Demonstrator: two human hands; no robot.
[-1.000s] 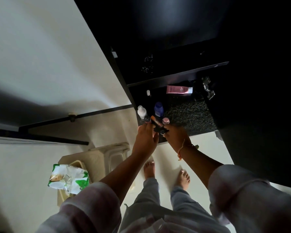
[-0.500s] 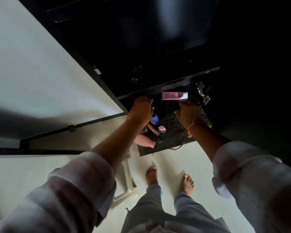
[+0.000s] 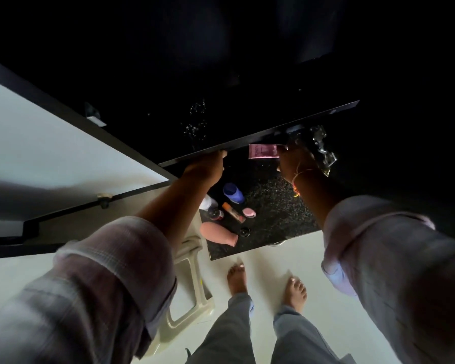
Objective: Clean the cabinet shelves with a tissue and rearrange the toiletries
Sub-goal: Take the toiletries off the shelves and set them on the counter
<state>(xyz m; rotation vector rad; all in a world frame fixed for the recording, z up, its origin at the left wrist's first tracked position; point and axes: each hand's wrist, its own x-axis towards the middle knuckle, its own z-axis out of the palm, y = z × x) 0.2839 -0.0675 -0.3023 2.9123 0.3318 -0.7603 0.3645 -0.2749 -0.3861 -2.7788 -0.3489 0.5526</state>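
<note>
**Both hands raised to a cabinet shelf.** The dark shelf [image 3: 247,139] is reached from below, above a speckled black surface [image 3: 279,214]. The left hand [image 3: 205,168] is laid with its fingertips against the shelf's front edge, and it cannot be told whether anything is clasped in it. The right hand [image 3: 296,160] is met by the end of a pink tube [image 3: 262,151], seen just beneath that edge and near a metal hinge [image 3: 322,149]. It cannot be told whether the tube is gripped or merely touched.

The other toiletries are gathered along the surface's left edge:
- A blue-capped bottle [image 3: 233,193] and a white bottle [image 3: 208,202], the latter partly hidden by the left forearm.
- An orange tube [image 3: 233,212], a small pink round item [image 3: 248,212] and a small dark jar [image 3: 216,214].
- A peach bottle [image 3: 218,232] lying on its side toward the front-left corner, with a small black cap [image 3: 244,231] just beside it.

No tissue is seen.

The step in hand is judged to be the clearing or re-placing of the pink tube.
- The tube is best taken round its body rather than by its tip.
- It should be drawn clear of the hinge.
- The left forearm should be kept off the bottles below it.
- The shelf is best emptied fully before it is wiped.

Print is visible on the pink tube, but it cannot be read. No brand can be made out on any item.
</note>
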